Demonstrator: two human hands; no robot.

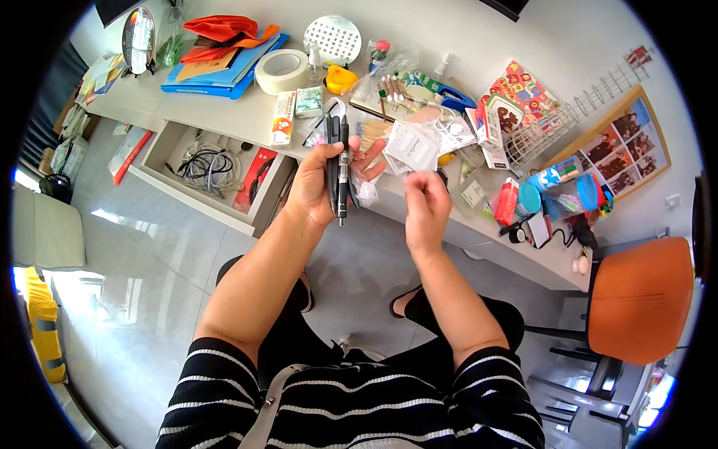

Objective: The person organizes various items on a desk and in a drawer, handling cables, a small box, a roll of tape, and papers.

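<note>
Pens (339, 168), dark and bundled upright, sit clamped in the closed left hand (318, 187) over the desk (247, 112) edge, while at three o'clock the right hand (426, 206) hangs loosely curled, its grip holding nothing visible.

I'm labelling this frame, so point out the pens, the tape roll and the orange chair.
pens (341, 168), head view, on the dark barrels above the left hand
tape roll (282, 71), head view, on its white rim
orange chair (639, 299), head view, on the backrest
</note>
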